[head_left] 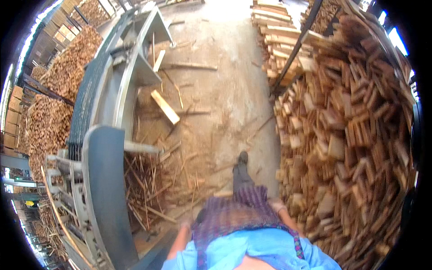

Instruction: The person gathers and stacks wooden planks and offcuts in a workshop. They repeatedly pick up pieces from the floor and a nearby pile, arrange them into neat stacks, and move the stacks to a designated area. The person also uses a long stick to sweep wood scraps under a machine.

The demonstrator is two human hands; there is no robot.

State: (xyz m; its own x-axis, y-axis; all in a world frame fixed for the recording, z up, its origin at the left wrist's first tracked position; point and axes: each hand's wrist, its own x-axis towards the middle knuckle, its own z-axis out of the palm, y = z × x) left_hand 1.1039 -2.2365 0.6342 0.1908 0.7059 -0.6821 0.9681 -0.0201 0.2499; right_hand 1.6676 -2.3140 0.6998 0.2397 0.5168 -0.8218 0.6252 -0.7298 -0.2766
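Note:
My left hand [185, 224] hangs low by my left hip, smeared by motion, so its fingers do not show clearly. It is nearest to the dark metal edge and the scrap wood at the machine's foot. On the other side my right hand [277, 206] hangs beside the checked purple apron [243, 211], close to the big heap of wood pieces [342, 148]. Its fingers are blurred and partly hidden by the apron. I make out nothing held in either hand. One dark shoe [243, 156] is out ahead on the floor.
A long conveyor machine [96, 90] with a rounded grey end panel [108, 180] runs along my left. Thin wood scraps [148, 193] and a loose pale board [165, 107] lie beside it. Stacked planks [281, 40] and a dark post [297, 49] stand ahead right.

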